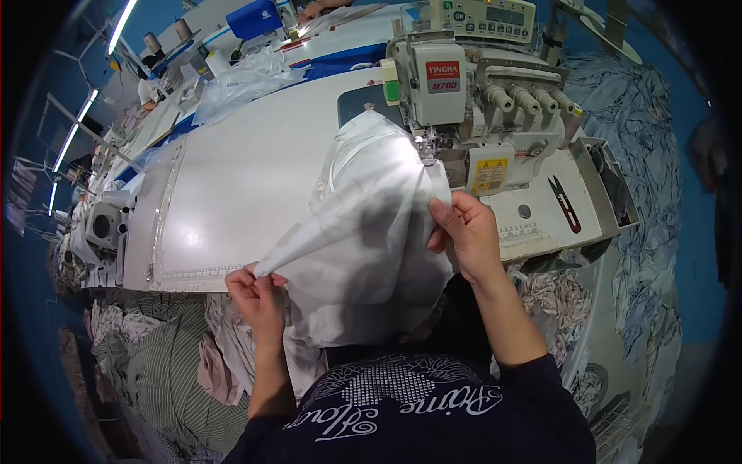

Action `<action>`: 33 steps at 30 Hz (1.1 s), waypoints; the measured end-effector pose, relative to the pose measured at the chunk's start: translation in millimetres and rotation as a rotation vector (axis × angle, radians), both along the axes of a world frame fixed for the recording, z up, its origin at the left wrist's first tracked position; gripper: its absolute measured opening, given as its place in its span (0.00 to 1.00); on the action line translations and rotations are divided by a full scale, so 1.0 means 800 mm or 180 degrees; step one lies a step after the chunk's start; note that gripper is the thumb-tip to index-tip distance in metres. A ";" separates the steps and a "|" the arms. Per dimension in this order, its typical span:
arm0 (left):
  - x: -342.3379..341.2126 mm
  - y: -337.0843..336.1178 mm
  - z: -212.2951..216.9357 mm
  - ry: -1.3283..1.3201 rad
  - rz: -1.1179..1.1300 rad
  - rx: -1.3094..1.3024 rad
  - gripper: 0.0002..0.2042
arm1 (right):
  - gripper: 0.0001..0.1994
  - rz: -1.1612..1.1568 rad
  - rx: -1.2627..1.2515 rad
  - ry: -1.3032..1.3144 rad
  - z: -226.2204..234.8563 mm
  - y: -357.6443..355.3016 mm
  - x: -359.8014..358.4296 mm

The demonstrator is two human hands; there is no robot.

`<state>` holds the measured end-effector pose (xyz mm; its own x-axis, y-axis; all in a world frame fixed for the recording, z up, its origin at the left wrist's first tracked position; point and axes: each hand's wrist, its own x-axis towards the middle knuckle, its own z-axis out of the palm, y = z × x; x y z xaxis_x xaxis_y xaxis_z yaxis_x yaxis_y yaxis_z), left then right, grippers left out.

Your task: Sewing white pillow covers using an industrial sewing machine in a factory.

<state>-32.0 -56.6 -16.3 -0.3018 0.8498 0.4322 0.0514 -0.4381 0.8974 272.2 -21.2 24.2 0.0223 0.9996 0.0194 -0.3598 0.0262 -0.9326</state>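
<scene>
A white fabric piece (363, 224) was draped over the desk (239, 178) edge, its far end under the sewing machine (464, 93) at twelve o'clock. The left hand (257, 298) was pinched on its corner at seven o'clock; the right hand (466, 232) was clamped on its edge at three o'clock. Black snips (566, 205) lay beyond.

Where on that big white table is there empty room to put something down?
The widest bare patch is the white table left of the white fabric, out to its ruler-marked edge. A smaller patch lies right of the sewing machine, beside the thread snips. It is crowded at the needle, where the left hand and right hand hold the fabric.
</scene>
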 end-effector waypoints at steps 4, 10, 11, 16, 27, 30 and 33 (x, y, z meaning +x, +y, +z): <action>-0.008 0.023 0.025 0.0348 0.0169 0.0192 0.07 | 0.10 0.0027 -0.0032 0.0045 -0.001 0.002 0.000; -0.027 0.107 0.060 0.0000 0.0000 0.0263 0.08 | 0.10 0.0015 -0.0052 -0.0046 -0.001 0.003 0.002; -0.030 0.120 0.063 0.0336 -0.0050 0.0320 0.09 | 0.10 0.0020 -0.0047 -0.0041 0.001 0.003 0.002; -0.028 0.130 0.061 0.0952 0.0065 0.0305 0.10 | 0.10 0.0048 -0.0099 -0.0051 0.002 0.003 0.002; -0.027 0.137 0.063 0.0913 -0.0130 0.0236 0.08 | 0.10 -0.0036 -0.0211 -0.0096 0.006 0.002 0.003; -0.021 0.138 0.073 0.0723 -0.0080 0.0170 0.08 | 0.10 -0.0039 -0.0191 -0.0132 0.002 0.003 0.005; -0.023 0.151 0.080 0.0833 0.0006 0.0242 0.08 | 0.10 -0.0037 -0.0159 -0.0167 0.002 0.003 0.006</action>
<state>-50.5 64.1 48.0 -0.1731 0.8115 0.5582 0.2781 -0.5034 0.8181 276.9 -18.6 25.6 0.0342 0.9990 -0.0289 -0.3103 -0.0168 -0.9505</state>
